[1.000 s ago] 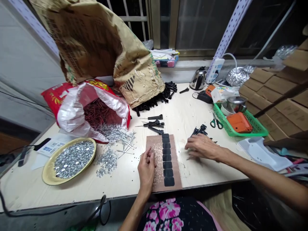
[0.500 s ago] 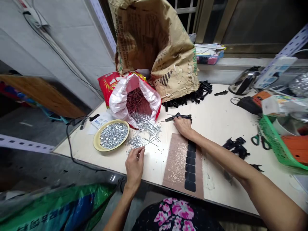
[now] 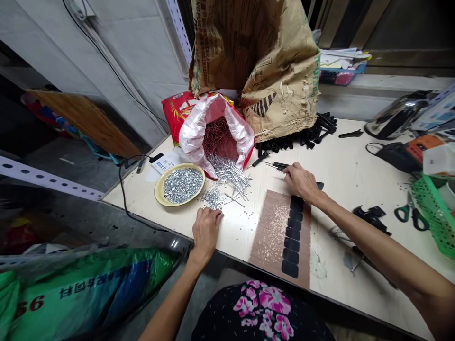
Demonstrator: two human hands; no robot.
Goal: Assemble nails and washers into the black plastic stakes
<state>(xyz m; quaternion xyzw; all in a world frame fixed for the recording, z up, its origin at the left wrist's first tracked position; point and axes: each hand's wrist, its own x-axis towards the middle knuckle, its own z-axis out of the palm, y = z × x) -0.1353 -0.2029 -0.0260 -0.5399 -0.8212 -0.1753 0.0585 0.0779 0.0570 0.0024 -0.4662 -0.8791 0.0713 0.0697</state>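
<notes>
My right hand point(image 3: 302, 182) is closed around black-handled tools with thin metal shafts point(image 3: 279, 165), low over the table beyond the brown mat. A similar black-handled tool point(image 3: 261, 158) lies apart to their left. My left hand point(image 3: 206, 232) is curled at the table's near side with its fingertips together; what they hold, if anything, is too small to make out. Just beyond it is a heap of small silver pieces point(image 3: 212, 199). Long silver screws point(image 3: 232, 176) spill from a red-and-white bag point(image 3: 192, 130). Rounded black pads point(image 3: 292, 244) form a row on the mat point(image 3: 265, 253).
A yellow bowl point(image 3: 161, 192) of small metal rings stands at left. Behind are a large brown paper sack point(image 3: 280, 102) and black parts point(image 3: 320, 130). On the right lie black clips point(image 3: 369, 218), green-handled scissors point(image 3: 408, 213), a green basket point(image 3: 432, 213) and a kettle point(image 3: 400, 116).
The view has swung left. My right hand has drawn some black-handled tools rightward, and one now lies apart from them. My left hand stays near the small silver pieces, its fingers turned lower.
</notes>
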